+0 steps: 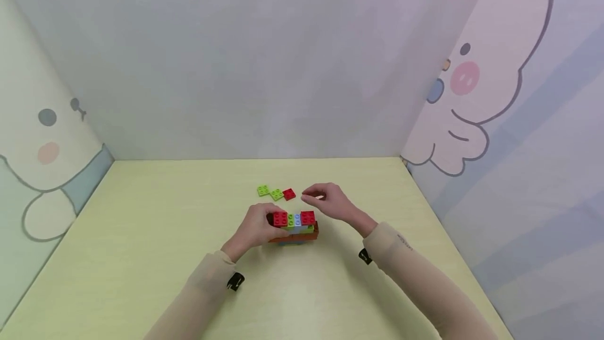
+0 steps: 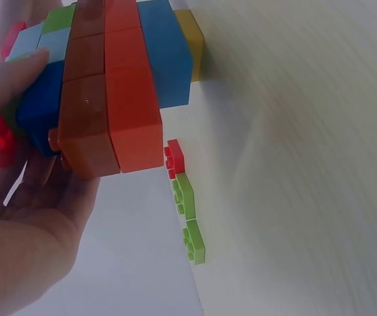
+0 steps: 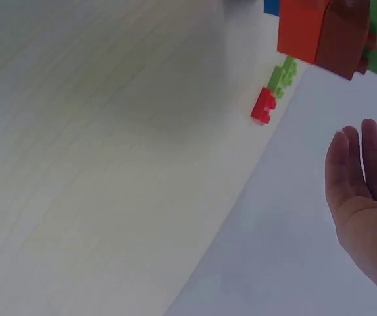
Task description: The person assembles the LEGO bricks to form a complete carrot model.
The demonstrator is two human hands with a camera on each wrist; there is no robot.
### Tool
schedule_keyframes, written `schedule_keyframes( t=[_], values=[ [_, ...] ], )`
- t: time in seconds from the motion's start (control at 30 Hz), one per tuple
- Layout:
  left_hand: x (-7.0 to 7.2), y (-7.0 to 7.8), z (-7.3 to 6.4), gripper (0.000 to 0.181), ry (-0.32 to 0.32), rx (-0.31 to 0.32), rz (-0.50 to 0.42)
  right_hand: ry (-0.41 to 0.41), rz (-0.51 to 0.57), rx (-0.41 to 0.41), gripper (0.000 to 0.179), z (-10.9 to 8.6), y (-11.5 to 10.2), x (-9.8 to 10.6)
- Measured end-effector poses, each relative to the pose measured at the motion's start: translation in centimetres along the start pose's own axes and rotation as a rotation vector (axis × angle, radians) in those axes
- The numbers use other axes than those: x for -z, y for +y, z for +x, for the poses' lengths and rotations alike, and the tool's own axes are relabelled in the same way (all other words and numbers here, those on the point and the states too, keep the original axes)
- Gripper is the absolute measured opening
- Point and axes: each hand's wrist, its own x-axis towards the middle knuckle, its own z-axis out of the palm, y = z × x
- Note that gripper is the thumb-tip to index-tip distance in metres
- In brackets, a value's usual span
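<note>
A layered structure of toy building bricks stands on the table, with yellow at the bottom, then blue, red-orange and brown rows, and blue, light blue and green bricks higher up. Two red bricks sit on its top at either end in the head view. My left hand grips the structure's left end, thumb along the near side and fingers behind. To the right and just beyond the structure, my right hand is raised with fingers loosely bent and nothing held. In the right wrist view, the right hand is apart from the bricks.
Beyond the structure lie a loose red brick and two flat lime-green bricks, in a short row on the pale yellow table. Printed curtains enclose the table at the back and both sides.
</note>
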Motion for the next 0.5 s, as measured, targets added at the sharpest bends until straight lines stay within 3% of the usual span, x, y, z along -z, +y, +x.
schedule_keyframes(
  t=[0.23,0.5],
  values=[
    [-0.1,0.2,0.0,0.034,-0.027,-0.002,-0.005,-0.060,-0.237,-0.039,0.042,2.6,2.5,-1.1],
    [0.0,0.2,-0.1,0.033,-0.004,0.001,-0.001,-0.148,-0.250,-0.112,0.049,5.1,3.7,-2.8]
  ],
)
